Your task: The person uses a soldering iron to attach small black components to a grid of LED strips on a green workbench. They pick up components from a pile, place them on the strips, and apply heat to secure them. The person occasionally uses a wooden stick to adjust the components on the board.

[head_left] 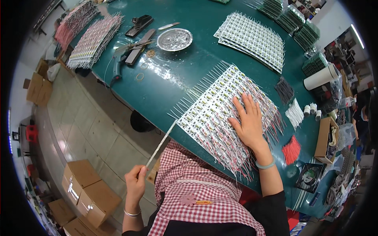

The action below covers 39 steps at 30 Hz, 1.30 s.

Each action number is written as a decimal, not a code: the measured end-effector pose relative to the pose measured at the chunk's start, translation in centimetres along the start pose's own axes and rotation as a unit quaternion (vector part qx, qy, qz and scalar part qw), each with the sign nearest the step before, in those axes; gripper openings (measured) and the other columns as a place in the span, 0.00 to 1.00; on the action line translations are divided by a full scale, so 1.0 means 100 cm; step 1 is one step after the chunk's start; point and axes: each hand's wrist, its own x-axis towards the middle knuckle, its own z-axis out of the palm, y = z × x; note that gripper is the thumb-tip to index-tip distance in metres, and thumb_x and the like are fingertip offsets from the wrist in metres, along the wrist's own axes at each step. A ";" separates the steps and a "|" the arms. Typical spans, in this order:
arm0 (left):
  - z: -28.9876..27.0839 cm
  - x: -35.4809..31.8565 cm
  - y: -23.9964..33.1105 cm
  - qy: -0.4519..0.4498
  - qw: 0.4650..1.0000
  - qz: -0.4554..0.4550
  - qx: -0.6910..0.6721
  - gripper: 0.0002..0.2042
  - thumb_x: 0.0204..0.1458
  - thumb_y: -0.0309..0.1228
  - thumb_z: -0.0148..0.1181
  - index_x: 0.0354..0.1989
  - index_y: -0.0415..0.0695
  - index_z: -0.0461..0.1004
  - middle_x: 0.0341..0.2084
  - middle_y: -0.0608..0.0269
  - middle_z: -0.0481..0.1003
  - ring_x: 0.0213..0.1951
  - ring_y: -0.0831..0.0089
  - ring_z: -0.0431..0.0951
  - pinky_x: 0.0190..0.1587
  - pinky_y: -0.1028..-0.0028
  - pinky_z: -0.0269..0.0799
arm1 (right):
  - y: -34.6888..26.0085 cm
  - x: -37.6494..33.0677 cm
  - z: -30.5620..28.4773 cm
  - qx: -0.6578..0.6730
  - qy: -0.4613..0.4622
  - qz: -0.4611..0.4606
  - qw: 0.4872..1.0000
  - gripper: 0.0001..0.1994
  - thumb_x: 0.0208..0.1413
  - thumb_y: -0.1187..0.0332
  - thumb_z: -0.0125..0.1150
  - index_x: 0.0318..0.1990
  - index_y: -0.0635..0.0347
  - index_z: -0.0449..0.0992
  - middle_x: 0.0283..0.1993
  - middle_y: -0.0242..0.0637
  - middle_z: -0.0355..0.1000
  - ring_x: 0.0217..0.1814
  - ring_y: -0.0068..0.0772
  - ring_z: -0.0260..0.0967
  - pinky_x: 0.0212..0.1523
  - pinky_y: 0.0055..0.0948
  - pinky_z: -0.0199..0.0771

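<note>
A white circuit board panel lies at the table's near edge, in front of me. Rows of small yellow-green parts cover it, bare wire ends stick out along its far left side, and red and white wires lie over its right part. My right hand rests flat on those wires, fingers spread. Off the table's edge, my left hand pinches the lower end of a narrow white strip. The strip slants up to the panel's left corner; whether it is still joined there I cannot tell.
A soldering iron, a foil-like dish and stacked wired panels are at the far left. More panels lie at the far right. Red wires, white wires and an open carton sit to the right.
</note>
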 end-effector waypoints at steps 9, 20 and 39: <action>-0.004 -0.005 -0.015 -0.009 0.999 -0.021 -0.035 0.10 0.62 0.29 0.57 0.32 0.36 0.79 0.14 0.71 0.64 0.20 0.85 0.59 0.22 0.77 0.52 | 0.001 -0.002 0.000 -0.007 0.007 -0.002 1.000 0.32 0.62 0.50 0.56 0.71 0.50 0.63 0.76 0.51 0.52 0.79 0.55 0.44 0.76 0.54 0.38; 0.020 0.017 0.010 -0.036 0.999 0.029 0.003 0.10 0.63 0.29 0.57 0.32 0.35 0.77 0.15 0.67 0.67 0.19 0.83 0.61 0.22 0.75 0.56 | -0.001 0.000 0.000 -0.004 0.014 -0.005 1.000 0.32 0.61 0.50 0.57 0.70 0.51 0.64 0.75 0.52 0.53 0.79 0.55 0.45 0.75 0.54 0.39; 0.033 0.041 0.035 -0.032 0.995 0.071 0.063 0.09 0.62 0.27 0.57 0.32 0.35 0.77 0.15 0.62 0.67 0.18 0.80 0.60 0.22 0.74 0.56 | 0.000 -0.001 -0.001 0.009 0.017 -0.007 1.000 0.31 0.61 0.50 0.57 0.69 0.52 0.64 0.74 0.53 0.54 0.79 0.54 0.44 0.76 0.55 0.38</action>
